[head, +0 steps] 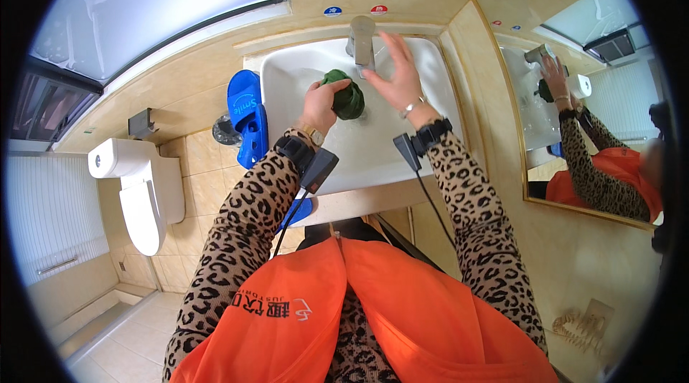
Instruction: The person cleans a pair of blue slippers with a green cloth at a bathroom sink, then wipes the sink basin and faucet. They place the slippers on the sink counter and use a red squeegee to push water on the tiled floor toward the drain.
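Observation:
My left hand [322, 105] grips a bunched dark green cloth [349, 98] over the white washbasin [301, 167]. The thumb lies across the top of the cloth. To the right, my right hand [399, 73] is raised beside the chrome faucet [364, 41], its fingers spread and its palm bare. Its thumb tip is close to the faucet's spout; whether they touch I cannot tell. Some water seems to lie in the basin under the cloth. A watch sits on my left wrist and a bracelet on my right.
Blue slippers [248, 119] lean against the basin's left side, near a dark plastic bag [226, 131]. A white toilet [142, 210] stands farther left. A framed mirror [581, 114] covers the right wall. Cables hang from devices strapped to both forearms.

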{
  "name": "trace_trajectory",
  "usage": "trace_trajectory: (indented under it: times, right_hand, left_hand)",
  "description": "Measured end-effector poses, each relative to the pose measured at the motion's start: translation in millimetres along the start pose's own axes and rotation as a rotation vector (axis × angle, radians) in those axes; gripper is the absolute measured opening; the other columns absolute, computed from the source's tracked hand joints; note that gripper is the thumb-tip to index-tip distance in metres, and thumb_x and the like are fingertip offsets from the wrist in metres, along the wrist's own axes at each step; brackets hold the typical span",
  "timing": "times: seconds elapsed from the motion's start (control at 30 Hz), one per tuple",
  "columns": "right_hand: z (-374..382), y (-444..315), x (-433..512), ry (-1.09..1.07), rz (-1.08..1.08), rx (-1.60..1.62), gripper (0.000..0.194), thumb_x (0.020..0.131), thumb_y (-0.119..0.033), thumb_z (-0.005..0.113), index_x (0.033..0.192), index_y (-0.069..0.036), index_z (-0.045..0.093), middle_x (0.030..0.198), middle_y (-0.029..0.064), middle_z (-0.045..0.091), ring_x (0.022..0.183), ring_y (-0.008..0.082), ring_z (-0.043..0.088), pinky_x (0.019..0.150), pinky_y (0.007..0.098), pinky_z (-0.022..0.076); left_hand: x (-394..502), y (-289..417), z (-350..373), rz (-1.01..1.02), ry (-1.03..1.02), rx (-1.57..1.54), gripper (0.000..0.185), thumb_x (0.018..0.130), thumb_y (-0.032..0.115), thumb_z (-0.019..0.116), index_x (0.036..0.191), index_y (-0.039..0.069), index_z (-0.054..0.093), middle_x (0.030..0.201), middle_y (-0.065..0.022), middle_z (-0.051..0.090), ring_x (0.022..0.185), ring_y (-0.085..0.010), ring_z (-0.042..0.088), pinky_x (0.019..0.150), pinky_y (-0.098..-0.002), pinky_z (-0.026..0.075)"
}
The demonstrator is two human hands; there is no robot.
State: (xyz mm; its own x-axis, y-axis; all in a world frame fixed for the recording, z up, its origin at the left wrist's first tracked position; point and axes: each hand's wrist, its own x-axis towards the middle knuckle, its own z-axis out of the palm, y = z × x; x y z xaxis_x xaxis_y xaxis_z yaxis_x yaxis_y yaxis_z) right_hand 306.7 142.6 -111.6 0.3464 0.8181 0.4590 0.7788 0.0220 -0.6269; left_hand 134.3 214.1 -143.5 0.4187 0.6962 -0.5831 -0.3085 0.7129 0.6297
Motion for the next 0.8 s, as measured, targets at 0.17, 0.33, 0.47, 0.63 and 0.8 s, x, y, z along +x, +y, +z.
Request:
trace_trajectory:
  times: [0.17, 0.33, 0.47, 0.63, 0.8]
  right_hand:
    - [-5, -19, 39, -0.199, -0.322, -0.336, 0.049, 0.077, -0.017, 0.069, 0.124, -0.011, 0.058, 0.127, 0.0160, 0.056, 0.121, 0.0327, 0.051, 0.097, 0.0410, 0.0449]
    - [-10, -15, 51, -0.213, -0.400, -0.316, 0.039, 0.080, -0.011, 0.064, 0.120, -0.010, 0.060, 0.116, 0.0135, 0.060, 0.112, 0.0318, 0.055, 0.090, 0.0420, 0.0477]
    - [-10, -10, 63, -0.280, -0.147, -0.085, 0.042, 0.084, -0.016, 0.066, 0.124, -0.008, 0.058, 0.118, 0.0154, 0.063, 0.111, 0.0318, 0.060, 0.089, 0.0365, 0.0501]
    - [8, 15, 36, -0.015, 0.312, 0.148, 0.037, 0.087, -0.023, 0.064, 0.118, -0.004, 0.061, 0.098, 0.0135, 0.068, 0.091, 0.0267, 0.066, 0.078, 0.0349, 0.0517]
    - [47, 46, -27, -0.327, 0.793, 0.461, 0.026, 0.090, -0.020, 0.061, 0.108, -0.002, 0.065, 0.088, 0.0085, 0.068, 0.079, 0.0182, 0.065, 0.068, 0.0334, 0.0525]
  left_hand:
    - [8, 2, 15, -0.064, -0.136, 0.065, 0.029, 0.084, -0.001, 0.064, 0.112, -0.003, 0.057, 0.104, -0.0130, 0.064, 0.095, -0.0289, 0.065, 0.083, -0.0437, 0.055]
    - [11, -2, 20, -0.050, -0.075, 0.093, 0.028, 0.088, 0.003, 0.060, 0.114, -0.003, 0.055, 0.107, -0.0136, 0.063, 0.098, -0.0295, 0.063, 0.084, -0.0467, 0.054]
    - [14, -5, 22, -0.126, -0.116, 0.082, 0.026, 0.090, 0.004, 0.056, 0.115, -0.001, 0.055, 0.108, -0.0131, 0.062, 0.099, -0.0299, 0.063, 0.084, -0.0480, 0.054]
    - [12, -3, 22, -0.123, -0.131, 0.075, 0.034, 0.088, 0.000, 0.055, 0.121, 0.002, 0.053, 0.110, -0.0128, 0.061, 0.098, -0.0306, 0.063, 0.084, -0.0490, 0.054]
    - [7, -8, 24, -0.059, -0.096, 0.109, 0.055, 0.084, -0.005, 0.056, 0.136, 0.005, 0.043, 0.112, -0.0128, 0.060, 0.099, -0.0297, 0.062, 0.082, -0.0467, 0.054]
